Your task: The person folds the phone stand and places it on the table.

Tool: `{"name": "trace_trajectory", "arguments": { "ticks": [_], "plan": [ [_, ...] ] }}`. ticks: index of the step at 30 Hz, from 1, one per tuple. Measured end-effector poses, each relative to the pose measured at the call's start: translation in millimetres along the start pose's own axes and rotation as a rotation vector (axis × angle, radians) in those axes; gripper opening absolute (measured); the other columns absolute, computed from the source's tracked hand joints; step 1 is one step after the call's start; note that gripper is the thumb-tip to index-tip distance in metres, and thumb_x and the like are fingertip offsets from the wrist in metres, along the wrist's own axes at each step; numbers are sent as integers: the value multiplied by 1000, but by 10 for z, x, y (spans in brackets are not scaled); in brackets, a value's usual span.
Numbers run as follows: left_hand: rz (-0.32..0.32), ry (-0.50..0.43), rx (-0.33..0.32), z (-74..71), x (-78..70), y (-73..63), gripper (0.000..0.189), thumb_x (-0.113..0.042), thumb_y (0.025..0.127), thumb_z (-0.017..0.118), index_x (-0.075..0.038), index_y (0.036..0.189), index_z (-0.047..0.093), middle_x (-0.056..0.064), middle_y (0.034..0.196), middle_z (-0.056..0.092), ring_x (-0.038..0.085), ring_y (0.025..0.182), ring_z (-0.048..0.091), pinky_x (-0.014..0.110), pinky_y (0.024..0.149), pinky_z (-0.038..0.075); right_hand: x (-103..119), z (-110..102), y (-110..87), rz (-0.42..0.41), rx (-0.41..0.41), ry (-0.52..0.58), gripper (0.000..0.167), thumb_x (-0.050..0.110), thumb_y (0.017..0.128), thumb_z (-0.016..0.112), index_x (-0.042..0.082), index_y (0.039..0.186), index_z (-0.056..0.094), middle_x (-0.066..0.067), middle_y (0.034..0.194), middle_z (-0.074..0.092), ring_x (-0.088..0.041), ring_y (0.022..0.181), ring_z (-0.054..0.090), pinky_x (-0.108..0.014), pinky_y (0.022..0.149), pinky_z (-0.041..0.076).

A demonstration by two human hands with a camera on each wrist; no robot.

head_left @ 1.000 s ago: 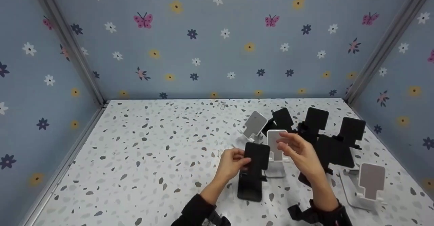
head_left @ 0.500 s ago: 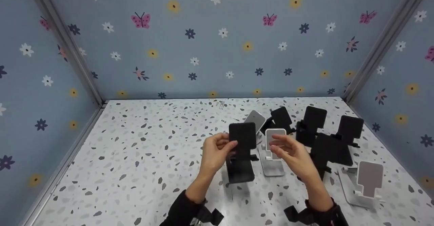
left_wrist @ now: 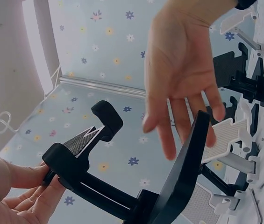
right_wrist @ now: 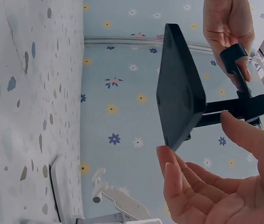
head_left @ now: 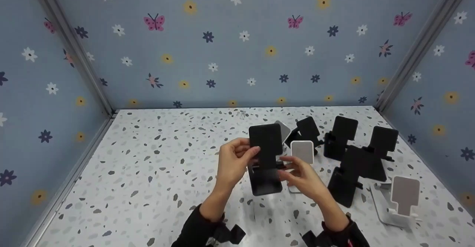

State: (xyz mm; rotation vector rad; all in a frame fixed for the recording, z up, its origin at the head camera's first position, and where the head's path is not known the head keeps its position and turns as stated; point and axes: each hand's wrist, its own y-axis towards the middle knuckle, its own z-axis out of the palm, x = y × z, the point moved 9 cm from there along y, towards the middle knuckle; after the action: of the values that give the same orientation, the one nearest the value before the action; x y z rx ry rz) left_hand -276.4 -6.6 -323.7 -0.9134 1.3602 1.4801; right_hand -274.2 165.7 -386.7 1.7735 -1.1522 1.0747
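A black phone stand (head_left: pixel 268 137) is held up over the table in the head view, its back plate upright and its base below. My left hand (head_left: pixel 231 163) pinches the left edge of the back plate between thumb and fingers. At the lower right of that stand, my right hand (head_left: pixel 305 178) reaches to the base with fingers extended. Seen from the right wrist, its fingertips (right_wrist: pixel 165 154) are at a corner of the base (right_wrist: pixel 181 88); whether they touch is hard to tell. A white phone stand (head_left: pixel 302 150) stands just behind, partly hidden by the right hand.
More black phone stands (head_left: pixel 343 128) cluster at the right, some overlapping. Another white stand (head_left: pixel 405 195) is at the front right. A grey-white one (head_left: pixel 284 131) sits partly hidden behind the held stand. Patterned walls (head_left: pixel 237 35) enclose the speckled table (head_left: pixel 156 165).
My left hand has raised the black phone stand off the table and shifted it slightly left. My right hand has moved left and down from before the white stand to the black stand's base.
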Motion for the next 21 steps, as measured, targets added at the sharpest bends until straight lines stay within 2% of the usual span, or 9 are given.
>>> {"name": "trace_trajectory", "arguments": {
  "ticks": [3, 6, 9, 12, 16, 21],
  "plan": [
    [18, -13, 8, 28, -28, -8, 17, 4, 77, 65, 14, 89, 58, 21, 77, 64, 26, 67, 64, 32, 59, 56, -55, 93, 1, 44, 40, 41, 49, 15, 84, 61, -8, 123, 41, -22, 103, 58, -25, 82, 62, -35, 55, 54],
    [31, -29, 10, 46, -42, -8, 18, 4, 77, 65, 14, 89, 58, 22, 77, 64, 26, 66, 64, 32, 59, 56, -80, 181, 1, 69, 85, 85, 50, 16, 84, 61, -6, 124, 40, -21, 98, 60, -29, 73, 63, -38, 49, 53],
    [34, -39, 6, 51, -55, -10, 18, 4, 77, 65, 14, 89, 58, 22, 77, 63, 26, 66, 64, 33, 59, 56, -87, 265, 5, 78, 135, 133, 49, 16, 86, 60, -5, 125, 39, -20, 86, 64, -29, 58, 62, -33, 43, 51],
    [41, -46, 5, 51, -64, -15, 18, 5, 76, 65, 14, 89, 58, 22, 77, 63, 26, 67, 64, 33, 59, 56, -86, 341, 6, 77, 183, 184, 43, 14, 87, 57, -7, 121, 40, -18, 72, 64, -23, 48, 60, -23, 39, 46],
    [39, -39, 13, 56, -60, -20, 19, 4, 77, 65, 14, 90, 58, 21, 77, 64, 26, 67, 64, 32, 59, 56, -97, 397, -4, 90, 208, 246, 34, 13, 89, 54, -10, 111, 43, -14, 59, 61, -13, 43, 56, -18, 37, 42],
    [34, 27, 49, 73, -54, -22, 22, -2, 76, 68, 10, 92, 60, 18, 79, 64, 23, 70, 64, 30, 61, 56, -139, 431, -8, 113, 207, 278, 27, 12, 88, 54, -9, 103, 47, -10, 55, 59, -10, 40, 52, -18, 37, 40]
  ]
}}
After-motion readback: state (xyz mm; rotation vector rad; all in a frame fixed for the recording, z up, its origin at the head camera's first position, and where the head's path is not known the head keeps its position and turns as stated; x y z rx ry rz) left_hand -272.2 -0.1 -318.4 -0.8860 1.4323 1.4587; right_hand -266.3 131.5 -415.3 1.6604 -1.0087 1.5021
